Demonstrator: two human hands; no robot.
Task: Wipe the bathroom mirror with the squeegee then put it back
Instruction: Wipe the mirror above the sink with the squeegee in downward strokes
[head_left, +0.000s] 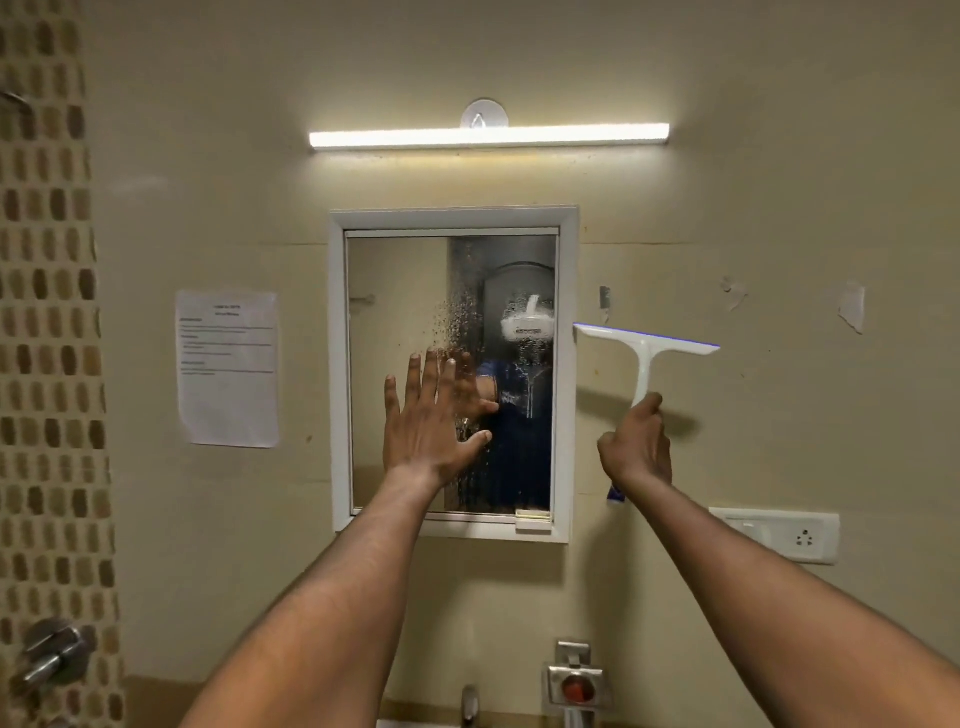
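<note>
The white-framed mirror (395, 291) hangs on the beige wall, with water drops down its middle and foam smears on its right half. My left hand (431, 421) lies flat on the lower middle of the glass, fingers spread. The white squeegee (644, 353) with a blue rubber edge is upright against the wall just right of the mirror frame, blade on top and roughly level. My right hand (639, 447) grips the bottom of its handle.
A lit tube light (488, 136) sits above the mirror under a round hook (483, 120). A paper notice (227, 368) is stuck at the left. A switch and socket plate (779, 535) is at lower right. Taps (574, 686) and a valve (52, 652) stand below.
</note>
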